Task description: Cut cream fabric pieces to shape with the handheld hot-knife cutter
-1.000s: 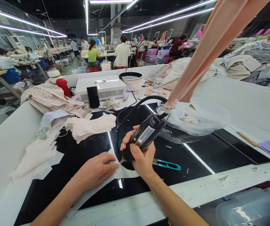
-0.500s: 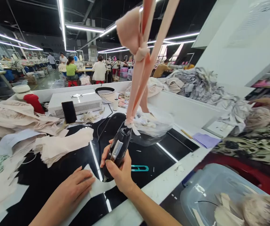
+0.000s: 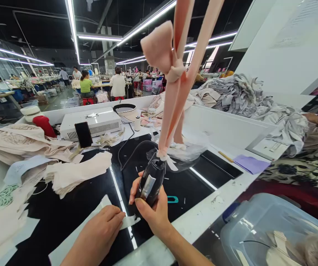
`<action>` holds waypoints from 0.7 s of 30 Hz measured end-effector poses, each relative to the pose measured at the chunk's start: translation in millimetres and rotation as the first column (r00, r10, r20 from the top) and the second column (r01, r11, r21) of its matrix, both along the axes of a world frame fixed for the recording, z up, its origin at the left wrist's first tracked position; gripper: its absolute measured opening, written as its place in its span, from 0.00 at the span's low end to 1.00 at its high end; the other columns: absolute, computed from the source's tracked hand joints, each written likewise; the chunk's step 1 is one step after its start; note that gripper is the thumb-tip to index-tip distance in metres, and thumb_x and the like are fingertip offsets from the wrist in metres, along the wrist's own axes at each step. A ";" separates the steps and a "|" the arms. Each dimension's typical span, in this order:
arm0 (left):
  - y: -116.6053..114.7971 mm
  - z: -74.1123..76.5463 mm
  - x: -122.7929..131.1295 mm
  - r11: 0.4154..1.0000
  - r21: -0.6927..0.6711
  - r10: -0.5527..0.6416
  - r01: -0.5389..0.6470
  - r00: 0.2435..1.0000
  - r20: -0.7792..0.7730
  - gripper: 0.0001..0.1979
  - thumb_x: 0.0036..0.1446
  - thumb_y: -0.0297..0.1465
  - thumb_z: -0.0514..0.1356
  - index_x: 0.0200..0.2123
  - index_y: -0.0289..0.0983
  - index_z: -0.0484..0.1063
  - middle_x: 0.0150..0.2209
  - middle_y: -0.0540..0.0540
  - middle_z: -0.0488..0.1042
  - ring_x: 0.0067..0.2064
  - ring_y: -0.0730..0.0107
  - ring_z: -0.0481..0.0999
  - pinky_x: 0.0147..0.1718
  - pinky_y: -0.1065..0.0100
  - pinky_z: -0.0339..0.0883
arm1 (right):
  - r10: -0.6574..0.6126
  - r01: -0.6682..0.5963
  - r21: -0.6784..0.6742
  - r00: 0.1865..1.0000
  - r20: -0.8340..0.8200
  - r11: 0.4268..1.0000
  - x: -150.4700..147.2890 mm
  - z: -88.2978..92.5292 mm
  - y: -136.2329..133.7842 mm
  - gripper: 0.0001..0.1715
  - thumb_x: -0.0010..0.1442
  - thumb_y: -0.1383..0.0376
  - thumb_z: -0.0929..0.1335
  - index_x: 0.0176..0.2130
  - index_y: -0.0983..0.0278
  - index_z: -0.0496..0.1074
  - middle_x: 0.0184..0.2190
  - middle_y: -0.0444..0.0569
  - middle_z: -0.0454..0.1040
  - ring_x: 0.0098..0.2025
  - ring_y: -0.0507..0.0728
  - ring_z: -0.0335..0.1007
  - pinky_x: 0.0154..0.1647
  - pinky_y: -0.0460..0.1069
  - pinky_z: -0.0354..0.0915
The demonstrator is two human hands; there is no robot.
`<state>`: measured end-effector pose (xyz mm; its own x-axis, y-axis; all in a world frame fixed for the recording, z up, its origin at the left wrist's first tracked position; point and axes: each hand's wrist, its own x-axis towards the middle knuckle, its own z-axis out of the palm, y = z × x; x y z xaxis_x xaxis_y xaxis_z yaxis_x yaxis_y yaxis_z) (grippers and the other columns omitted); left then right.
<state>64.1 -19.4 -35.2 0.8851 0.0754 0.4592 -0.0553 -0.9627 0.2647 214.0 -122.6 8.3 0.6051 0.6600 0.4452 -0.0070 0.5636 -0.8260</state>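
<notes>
My right hand (image 3: 157, 214) is wrapped around a black corded handheld power tool (image 3: 155, 173) with a silver plate on its side. Its lower tip reaches the end of a pale fabric piece (image 3: 74, 229) lying on the black glossy tabletop. My left hand (image 3: 99, 231) is closed over that fabric, fingers together, with a short end sticking out toward the tool. Knotted pink fabric strips (image 3: 172, 107) hang from above and are tied to the tool's top. Beside my right hand lies a teal thread snipper (image 3: 172, 199), partly hidden.
Stacked pale fabric pieces (image 3: 75, 170) lie to the left, near a phone (image 3: 83, 134) and a white box (image 3: 92, 123). A clear plastic bag (image 3: 192, 151) is behind the tool. On the right are a purple cloth (image 3: 250, 164) and a translucent tub (image 3: 259, 210).
My left hand has moved right along the fabric, and its fingers have drawn together. The view has shifted slightly; the tool stays in my right hand at the fabric's end.
</notes>
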 end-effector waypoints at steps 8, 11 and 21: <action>-2.0 5.8 -14.7 0.999 -0.040 0.017 -0.023 0.990 -0.140 0.13 0.74 0.27 0.47 0.47 0.37 0.72 0.42 0.43 0.75 0.42 0.62 0.79 0.42 0.62 0.78 | -0.038 0.038 -0.006 0.999 0.016 0.999 -1.1 3.3 -3.0 0.20 0.57 0.53 0.75 0.42 0.57 0.66 0.31 0.42 0.73 0.26 0.53 0.69 0.28 0.50 0.70; -2.0 11.3 -18.1 1.000 -0.008 0.006 -0.007 0.993 -0.117 0.12 0.74 0.27 0.49 0.47 0.36 0.72 0.42 0.43 0.76 0.42 0.62 0.78 0.43 0.61 0.78 | -0.036 0.036 0.000 0.999 0.001 0.999 -0.5 6.2 -2.9 0.22 0.57 0.53 0.76 0.43 0.57 0.66 0.30 0.41 0.73 0.25 0.52 0.69 0.27 0.49 0.70; -5.4 9.1 -17.1 0.999 -0.001 0.038 -0.039 0.994 -0.105 0.12 0.74 0.28 0.48 0.51 0.36 0.70 0.44 0.41 0.76 0.44 0.61 0.78 0.44 0.60 0.78 | -0.014 0.014 0.031 1.000 -0.001 0.999 -1.3 8.3 -3.2 0.22 0.57 0.54 0.77 0.44 0.56 0.66 0.30 0.41 0.73 0.25 0.52 0.69 0.26 0.49 0.70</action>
